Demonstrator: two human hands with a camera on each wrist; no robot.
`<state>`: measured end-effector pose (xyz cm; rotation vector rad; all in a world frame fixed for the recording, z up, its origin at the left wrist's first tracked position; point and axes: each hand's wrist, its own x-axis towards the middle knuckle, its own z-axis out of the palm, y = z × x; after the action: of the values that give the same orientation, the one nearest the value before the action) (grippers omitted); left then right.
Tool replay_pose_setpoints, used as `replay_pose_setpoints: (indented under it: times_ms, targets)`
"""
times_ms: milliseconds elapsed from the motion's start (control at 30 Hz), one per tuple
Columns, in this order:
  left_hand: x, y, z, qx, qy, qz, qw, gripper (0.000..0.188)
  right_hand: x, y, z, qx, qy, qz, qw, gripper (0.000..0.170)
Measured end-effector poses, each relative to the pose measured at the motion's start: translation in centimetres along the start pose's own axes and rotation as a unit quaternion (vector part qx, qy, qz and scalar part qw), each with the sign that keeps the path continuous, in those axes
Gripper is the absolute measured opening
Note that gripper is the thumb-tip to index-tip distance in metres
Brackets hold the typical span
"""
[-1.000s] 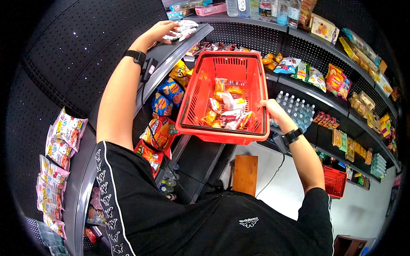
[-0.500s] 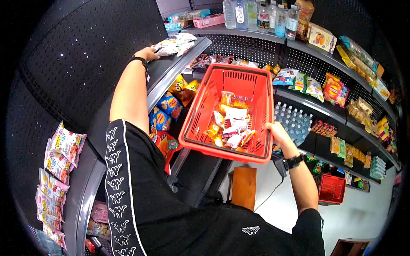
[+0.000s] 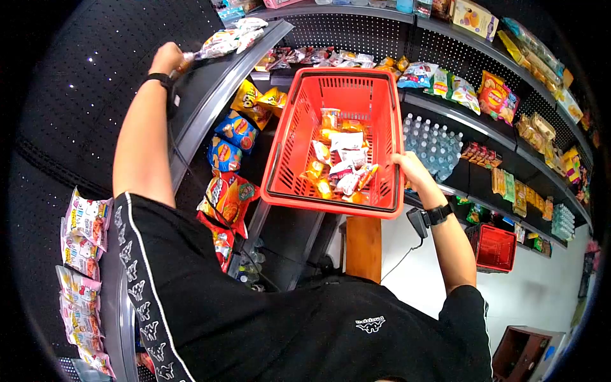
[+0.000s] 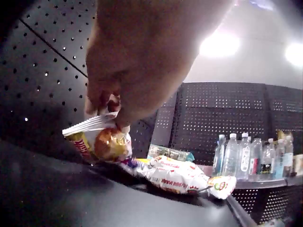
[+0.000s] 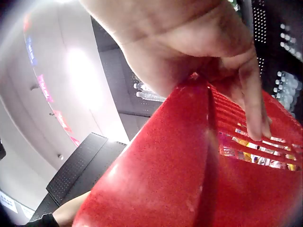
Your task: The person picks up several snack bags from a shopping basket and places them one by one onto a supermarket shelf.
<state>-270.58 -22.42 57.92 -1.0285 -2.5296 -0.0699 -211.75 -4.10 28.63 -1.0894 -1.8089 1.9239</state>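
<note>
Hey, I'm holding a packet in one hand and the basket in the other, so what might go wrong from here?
The left hand pinches a snack packet near its crimped end, so it might slip. White packets lie close beside it and could get dragged along the shelf. Only the right hand grips the red basket, at one side, so it might tilt.

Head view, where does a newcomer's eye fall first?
Probably the big red basket at the centre, held by the right hand, with small snack packets inside. Next, the left hand at upper left, pinching a packet at the shelf. Pink-and-white bags line the far left.
</note>
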Motion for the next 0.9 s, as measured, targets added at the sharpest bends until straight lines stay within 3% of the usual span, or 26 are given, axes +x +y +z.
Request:
replay_pose_setpoints:
  times_ms: [100, 200, 233, 267, 300, 333, 367, 433, 500, 567, 633, 767, 833, 867, 900]
  targets:
    - [-0.3, 0.7, -2.6, -0.027, 0.184, 0.058, 0.981, 0.028, 0.1, 0.0, 0.1, 0.009, -0.006, 0.0, 1.0, 0.023]
    - [-0.5, 4.5, -5.6, -0.113, 0.231, 0.15, 0.955, 0.024, 0.7, 0.0, 0.1, 0.025, -0.008, -0.001, 1.0, 0.024]
    - [-1.0, 6.4, -5.8, -0.257, 0.13, 0.157, 0.945, 0.021, 1.0, 0.3, 0.2, 0.032, -0.007, -0.002, 0.999, 0.024]
    - [-2.6, 8.6, -6.8, -0.206, 0.093, 0.228, 0.947, 0.021, 1.2, 0.5, 0.3, 0.077, -0.022, 0.009, 0.997, 0.025]
    - [-0.8, 9.3, -5.6, -0.3, -0.043, 0.307, 0.902, 0.024, 1.7, 0.9, 0.2, 0.085, -0.024, 0.003, 0.996, 0.027]
    - [-2.0, 11.3, -6.3, -0.198, -0.07, 0.362, 0.908, 0.03, 1.5, 0.7, 0.3, 0.076, -0.019, 0.002, 0.997, 0.027]
    - [-3.4, 12.9, -6.5, -0.252, -0.121, 0.362, 0.889, 0.036, 1.1, 0.3, 0.5, 0.068, -0.014, 0.001, 0.998, 0.028]
    - [-2.9, 14.1, -6.4, -0.278, -0.141, 0.328, 0.892, 0.039, 0.7, 0.0, 0.6, 0.045, 0.001, 0.008, 0.999, 0.027]
    - [-0.9, 13.5, -5.1, -0.218, -0.117, 0.299, 0.921, 0.046, 1.2, 0.7, 0.4, 0.037, 0.005, 0.005, 0.999, 0.027]
    - [4.5, 10.7, 0.0, -0.179, -0.1, 0.255, 0.945, 0.053, 0.7, 0.3, 0.7, 0.036, 0.014, 0.002, 0.999, 0.028]
    - [4.2, 10.3, 0.9, -0.128, -0.105, 0.161, 0.973, 0.076, 0.9, 0.2, 0.9, 0.042, 0.014, 0.001, 0.999, 0.028]
    - [7.6, 8.1, 6.5, -0.139, -0.111, 0.018, 0.984, 0.102, 1.3, -0.2, 1.0, 0.045, 0.021, -0.001, 0.999, 0.024]
    - [7.4, 8.6, 6.5, -0.203, -0.154, 0.122, 0.959, 0.098, 1.8, -0.6, 1.1, 0.062, 0.026, -0.001, 0.998, 0.025]
    - [7.0, 9.8, 6.1, -0.116, -0.156, 0.083, 0.977, 0.091, 2.1, -1.0, 0.8, 0.055, 0.03, -0.002, 0.998, 0.024]
    - [6.6, 10.3, 6.1, -0.119, -0.117, 0.111, 0.98, 0.084, 1.8, -1.7, 0.9, 0.048, 0.03, 0.004, 0.998, 0.024]
